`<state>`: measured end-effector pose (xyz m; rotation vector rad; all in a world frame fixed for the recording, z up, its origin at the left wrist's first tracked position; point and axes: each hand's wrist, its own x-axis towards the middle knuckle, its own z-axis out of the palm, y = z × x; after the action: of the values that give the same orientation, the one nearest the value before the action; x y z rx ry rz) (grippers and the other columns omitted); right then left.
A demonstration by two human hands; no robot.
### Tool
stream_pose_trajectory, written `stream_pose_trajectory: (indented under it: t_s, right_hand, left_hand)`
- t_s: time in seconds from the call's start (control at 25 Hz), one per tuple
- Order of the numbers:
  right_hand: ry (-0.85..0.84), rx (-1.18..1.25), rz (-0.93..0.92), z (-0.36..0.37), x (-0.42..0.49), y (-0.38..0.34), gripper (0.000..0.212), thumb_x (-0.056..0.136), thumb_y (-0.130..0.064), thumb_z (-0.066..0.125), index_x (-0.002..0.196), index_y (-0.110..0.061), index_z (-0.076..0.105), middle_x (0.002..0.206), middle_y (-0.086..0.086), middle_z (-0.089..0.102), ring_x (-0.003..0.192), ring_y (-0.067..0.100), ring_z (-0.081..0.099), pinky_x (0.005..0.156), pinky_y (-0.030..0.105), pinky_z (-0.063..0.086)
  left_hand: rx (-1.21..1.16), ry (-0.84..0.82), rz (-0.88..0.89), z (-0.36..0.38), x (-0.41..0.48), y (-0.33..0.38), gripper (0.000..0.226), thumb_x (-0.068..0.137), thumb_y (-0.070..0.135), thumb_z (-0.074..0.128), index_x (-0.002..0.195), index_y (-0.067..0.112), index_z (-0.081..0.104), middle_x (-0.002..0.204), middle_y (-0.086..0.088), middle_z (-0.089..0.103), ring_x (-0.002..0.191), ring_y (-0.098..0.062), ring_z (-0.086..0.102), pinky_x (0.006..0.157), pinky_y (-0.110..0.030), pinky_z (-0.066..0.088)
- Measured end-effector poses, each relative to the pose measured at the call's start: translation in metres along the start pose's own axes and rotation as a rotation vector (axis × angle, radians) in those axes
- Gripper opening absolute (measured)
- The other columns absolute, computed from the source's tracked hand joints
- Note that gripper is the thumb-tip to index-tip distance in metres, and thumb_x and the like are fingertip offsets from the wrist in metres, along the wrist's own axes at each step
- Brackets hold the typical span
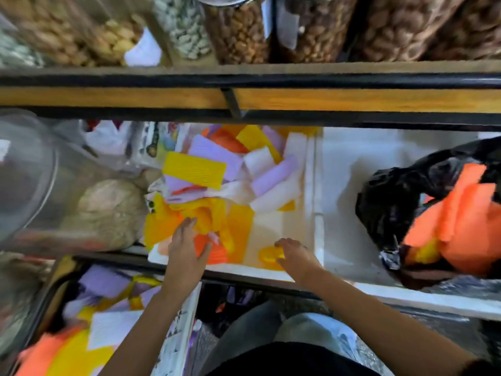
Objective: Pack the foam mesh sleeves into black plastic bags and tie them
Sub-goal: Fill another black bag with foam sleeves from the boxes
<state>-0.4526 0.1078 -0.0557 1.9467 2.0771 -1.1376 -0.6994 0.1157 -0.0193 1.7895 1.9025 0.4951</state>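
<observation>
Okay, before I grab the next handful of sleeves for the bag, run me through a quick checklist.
1. Left hand on sleeves: ok, it rests on the yellow and orange pile.
2. Right hand gripping yellow sleeve: cannot tell; it touches it, but the view is blurred.
3. Bag open: ok, orange sleeves show in its mouth.
4. Room left in bag: cannot tell.
5. Sleeves left in box: ok, many.
6. Bag tied: not ok, not yet tied.

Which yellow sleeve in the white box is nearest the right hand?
The small yellow foam mesh sleeve lying alone at the right hand's fingertips; the other yellow ones are piled further left and back.
</observation>
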Motion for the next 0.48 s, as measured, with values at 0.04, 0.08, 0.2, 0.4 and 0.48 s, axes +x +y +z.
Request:
stream_pose_trajectory:
  t_s: [0.04,0.08,0.2,0.4,0.48]
  right_hand:
    - [-0.004,0.008,0.012,-0.001,0.002,-0.003,0.037,0.096,-0.021,0.044,0.134,-0.018,0.043,0.134,0.007,0.051,0.120,0.025,0.049,0.091,0.029,0.038]
    - [0.008,0.021,0.013,-0.002,0.003,-0.004,0.033,0.097,-0.023,0.043,0.130,-0.019,0.047,0.129,0.007,0.055,0.115,0.026,0.053,0.085,0.029,0.040]
    - [0.109,0.042,0.005,-0.012,0.002,-0.007,0.030,0.098,-0.030,0.044,0.126,-0.020,0.051,0.119,0.008,0.062,0.106,0.029,0.058,0.075,0.029,0.041]
    - [0.271,0.213,0.092,-0.031,0.013,-0.024,0.034,0.097,-0.033,0.047,0.124,-0.012,0.049,0.081,0.011,0.063,0.070,0.030,0.058,0.058,0.031,0.039]
    - [0.271,0.322,0.141,-0.033,0.027,-0.036,0.034,0.097,-0.031,0.047,0.120,-0.006,0.050,0.087,0.016,0.065,0.079,0.034,0.062,0.065,0.033,0.045]
  left_hand:
    - [0.015,0.018,-0.008,0.001,0.004,0.000,0.060,0.090,0.022,0.062,0.142,0.007,0.034,0.142,-0.016,0.036,0.131,-0.033,0.035,0.103,-0.045,0.035]
    - [0.050,0.055,0.015,0.001,0.011,0.002,0.063,0.088,0.022,0.064,0.142,0.007,0.034,0.143,-0.016,0.036,0.131,-0.033,0.034,0.103,-0.047,0.035]
    - [0.115,0.069,0.011,-0.002,0.040,0.002,0.072,0.083,0.021,0.071,0.143,0.011,0.033,0.148,-0.013,0.031,0.134,-0.034,0.030,0.103,-0.048,0.033]
    - [-0.172,0.004,-0.107,0.007,0.060,-0.001,0.057,0.083,0.000,0.064,0.134,0.004,0.040,0.125,-0.015,0.049,0.110,-0.030,0.052,0.078,-0.027,0.040]
    - [-0.291,0.029,-0.206,0.009,0.056,0.004,0.048,0.086,0.002,0.062,0.131,0.002,0.045,0.108,-0.007,0.056,0.097,-0.022,0.056,0.068,-0.019,0.033]
